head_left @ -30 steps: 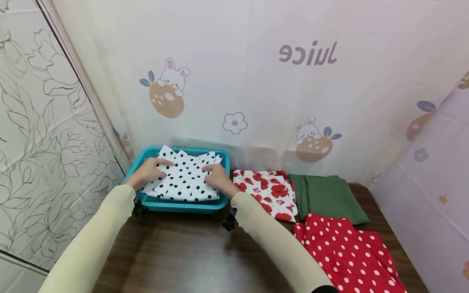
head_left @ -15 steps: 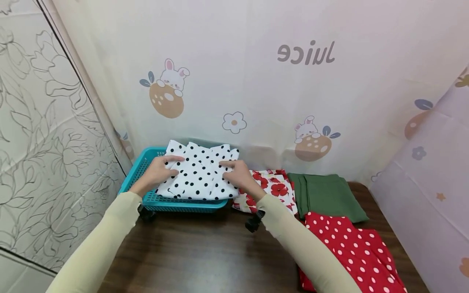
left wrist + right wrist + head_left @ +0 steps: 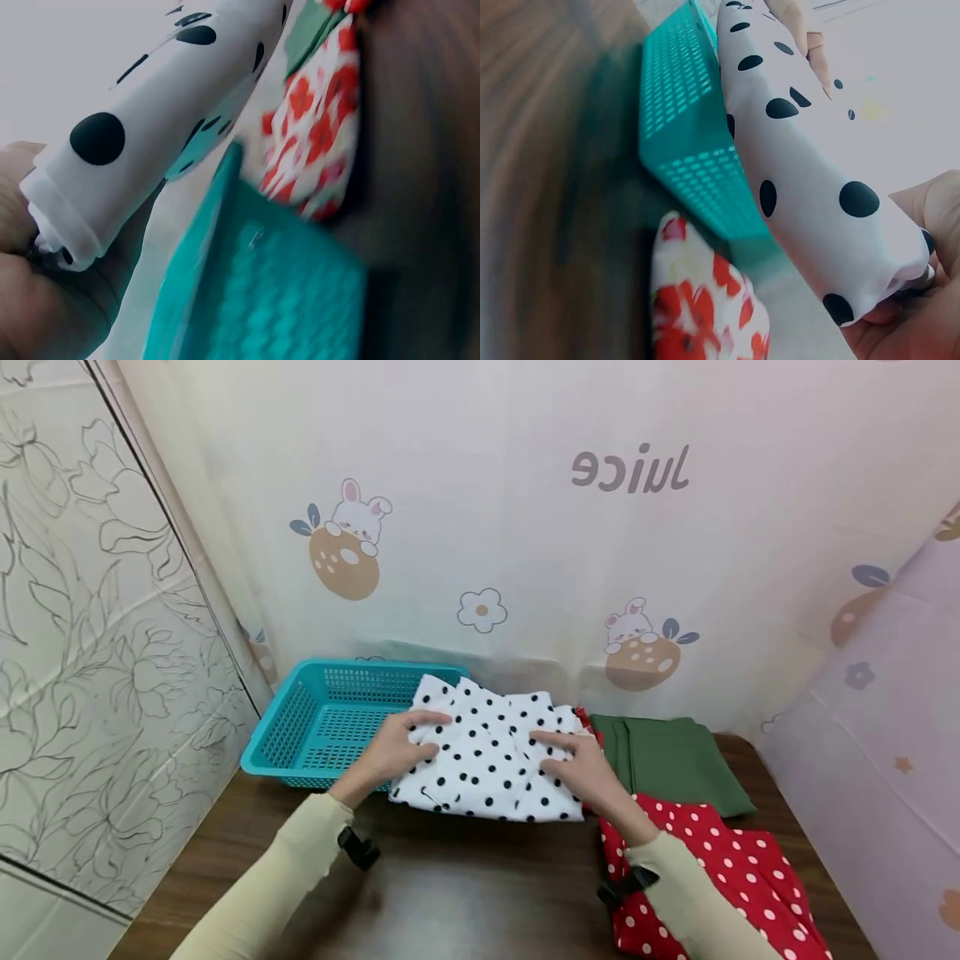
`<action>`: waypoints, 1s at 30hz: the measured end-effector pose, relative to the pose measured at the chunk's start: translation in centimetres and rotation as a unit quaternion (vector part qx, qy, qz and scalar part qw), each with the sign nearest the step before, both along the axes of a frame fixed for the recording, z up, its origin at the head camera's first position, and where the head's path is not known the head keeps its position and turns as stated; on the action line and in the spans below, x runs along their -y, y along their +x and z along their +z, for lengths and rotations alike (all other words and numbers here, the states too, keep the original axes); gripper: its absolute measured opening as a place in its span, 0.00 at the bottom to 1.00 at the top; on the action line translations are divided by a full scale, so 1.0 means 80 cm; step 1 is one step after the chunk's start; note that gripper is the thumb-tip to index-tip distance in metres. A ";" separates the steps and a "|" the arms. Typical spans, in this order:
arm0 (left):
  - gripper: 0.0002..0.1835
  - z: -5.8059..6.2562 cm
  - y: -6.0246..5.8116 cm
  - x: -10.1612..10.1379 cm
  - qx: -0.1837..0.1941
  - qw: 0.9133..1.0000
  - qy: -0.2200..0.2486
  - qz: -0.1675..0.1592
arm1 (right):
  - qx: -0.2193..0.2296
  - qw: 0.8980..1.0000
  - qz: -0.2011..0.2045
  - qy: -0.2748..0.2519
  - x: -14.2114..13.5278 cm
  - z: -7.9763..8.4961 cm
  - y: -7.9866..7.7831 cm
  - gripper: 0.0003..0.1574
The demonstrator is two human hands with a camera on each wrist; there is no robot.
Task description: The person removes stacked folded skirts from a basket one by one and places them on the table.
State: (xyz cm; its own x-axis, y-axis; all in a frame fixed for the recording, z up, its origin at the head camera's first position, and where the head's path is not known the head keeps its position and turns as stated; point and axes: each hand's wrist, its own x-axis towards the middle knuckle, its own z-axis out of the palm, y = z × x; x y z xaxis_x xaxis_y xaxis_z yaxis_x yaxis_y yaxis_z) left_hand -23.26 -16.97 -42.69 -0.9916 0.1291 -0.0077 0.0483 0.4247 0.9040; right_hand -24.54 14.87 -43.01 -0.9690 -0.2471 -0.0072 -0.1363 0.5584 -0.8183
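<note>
Both hands hold a folded white cloth with black polka dots (image 3: 487, 768). The left hand (image 3: 397, 747) grips its left side and the right hand (image 3: 581, 768) its right side, thumbs and fingers on top. In the wrist views the cloth's thick rolled edge sits between thumb and fingers, raised off the table. It covers the right end of the turquoise basket (image 3: 257, 762); the visible inside of the basket holds nothing. Beneath the cloth lies a red-and-white floral cloth (image 3: 319, 139), almost fully hidden in the head view.
Right of the dotted cloth lies a folded green cloth (image 3: 667, 760). In front of it is a red cloth with white dots (image 3: 723, 860), partly behind the right arm. All rest on a dark wooden table (image 3: 480, 893), with printed curtains (image 3: 525, 527) behind and at the sides.
The hands have lifted the dotted cloth out of the basket and carried it rightward, latterly also toward the front. The basket's inside has come into view, while the floral cloth has become covered.
</note>
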 end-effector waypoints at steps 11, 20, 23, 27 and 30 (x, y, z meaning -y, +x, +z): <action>0.26 -0.041 0.064 -0.097 -0.045 0.995 0.014 -0.084 | 0.088 0.995 -0.055 0.000 -0.097 -0.039 0.080 0.30; 0.24 -0.087 0.103 -0.088 -0.048 0.994 0.034 -0.097 | 0.142 0.985 -0.094 -0.028 -0.076 -0.084 0.114 0.27; 0.24 -0.103 0.108 -0.076 -0.024 0.995 0.049 -0.082 | 0.143 0.986 -0.079 -0.029 -0.058 -0.095 0.117 0.24; 0.23 -0.123 0.109 -0.066 0.014 0.995 0.076 -0.067 | 0.132 0.989 -0.064 -0.019 -0.044 -0.104 0.118 0.22; 0.24 -0.136 0.105 -0.065 0.039 0.992 0.099 -0.069 | 0.121 0.990 -0.069 -0.002 -0.045 -0.109 0.117 0.22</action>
